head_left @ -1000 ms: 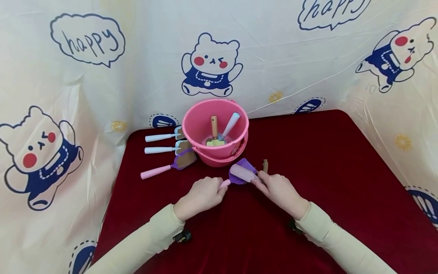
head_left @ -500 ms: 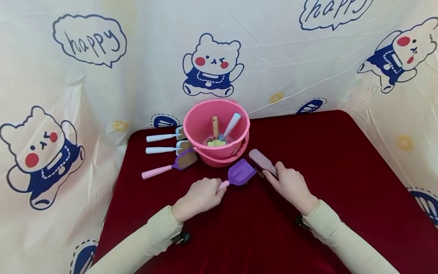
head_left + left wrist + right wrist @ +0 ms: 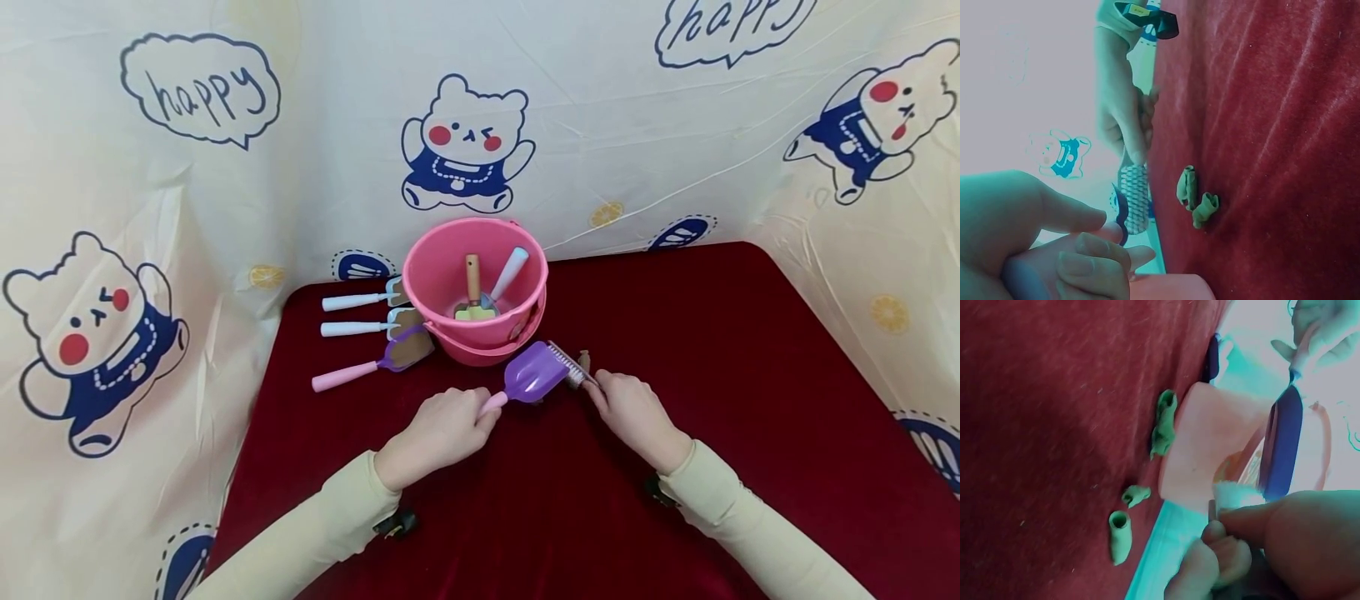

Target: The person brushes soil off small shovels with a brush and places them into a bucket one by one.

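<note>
My left hand [image 3: 438,437] grips the pink handle of a purple toy shovel [image 3: 536,372], its blade raised in front of the bucket. My right hand [image 3: 637,417] holds a flat brush with white bristles [image 3: 573,367], tipped on its side along the shovel blade's right edge. In the left wrist view the brush bristles [image 3: 1135,197] show behind the dark blade edge. Small hollow, crumpled greenish-brown pieces lie on the table below, such as a tube-shaped piece [image 3: 1120,537] and a longer piece [image 3: 1164,424] by the bucket.
Behind the hands stands a pink bucket [image 3: 480,343] holding a wooden-handled tool [image 3: 472,279] and a white-handled one [image 3: 510,273]. Left of it lie a pink-handled purple shovel [image 3: 345,377] and two white-handled tools, their heads brown. A dark red cloth [image 3: 712,350] covers the table; printed curtains surround it.
The brush left the shovel's blade, swung right with its smooth back up, then returned to the blade's edge, turned on its side. The shovel blade rose and shifted slightly right.
</note>
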`<state>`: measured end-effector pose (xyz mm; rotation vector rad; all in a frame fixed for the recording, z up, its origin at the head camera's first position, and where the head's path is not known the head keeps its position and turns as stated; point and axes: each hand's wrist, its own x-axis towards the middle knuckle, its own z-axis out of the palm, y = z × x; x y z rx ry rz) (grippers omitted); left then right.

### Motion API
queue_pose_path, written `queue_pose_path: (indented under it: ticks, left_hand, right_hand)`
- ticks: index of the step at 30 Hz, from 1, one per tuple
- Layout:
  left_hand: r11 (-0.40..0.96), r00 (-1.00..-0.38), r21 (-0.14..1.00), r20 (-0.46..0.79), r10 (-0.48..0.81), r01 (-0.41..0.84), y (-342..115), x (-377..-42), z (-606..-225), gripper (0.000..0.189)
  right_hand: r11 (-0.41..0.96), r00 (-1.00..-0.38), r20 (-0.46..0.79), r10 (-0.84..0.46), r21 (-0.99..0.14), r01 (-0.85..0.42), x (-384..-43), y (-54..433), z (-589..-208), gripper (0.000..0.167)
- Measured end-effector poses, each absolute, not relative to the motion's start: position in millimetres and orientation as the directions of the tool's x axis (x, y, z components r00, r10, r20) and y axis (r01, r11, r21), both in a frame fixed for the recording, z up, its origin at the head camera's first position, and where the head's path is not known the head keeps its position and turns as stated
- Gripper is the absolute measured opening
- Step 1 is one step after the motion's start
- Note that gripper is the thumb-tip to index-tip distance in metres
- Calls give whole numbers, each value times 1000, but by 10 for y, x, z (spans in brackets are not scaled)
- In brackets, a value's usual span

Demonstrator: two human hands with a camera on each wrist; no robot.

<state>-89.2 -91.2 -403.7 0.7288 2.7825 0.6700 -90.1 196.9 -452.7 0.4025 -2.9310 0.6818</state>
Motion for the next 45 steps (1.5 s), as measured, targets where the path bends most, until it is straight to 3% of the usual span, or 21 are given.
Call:
queue_pose_path:
  ticks: [16, 26, 34, 41, 45]
  left_hand:
    - [747, -857, 494, -7, 516, 446, -813, -933, -4047, 39]
    - [760, -867, 474, 14, 499, 445, -827, -936, -4067, 39]
    - [748, -865, 493, 19, 501, 444, -796, -948, -4103, 38]
    - [749, -861, 499, -11, 509, 436, -830, -916, -4111, 39]
    - [750, -861, 485, 15, 508, 451, -836, -919, -4103, 39]
  right_hand:
    - [810, -934, 24, -356, -491, -321, -863, 1722, -4501, 32]
    - [811, -958, 91, -271, -515, -278, -897, 1780, -4518, 34]
    - [789, -928, 47, -368, -512, -339, -888, 1651, -4534, 29]
    - [823, -961, 79, -266, -501, -269, -899, 1756, -4597, 33]
    - [820, -953, 80, -292, -491, -293, -884, 1737, -4622, 33]
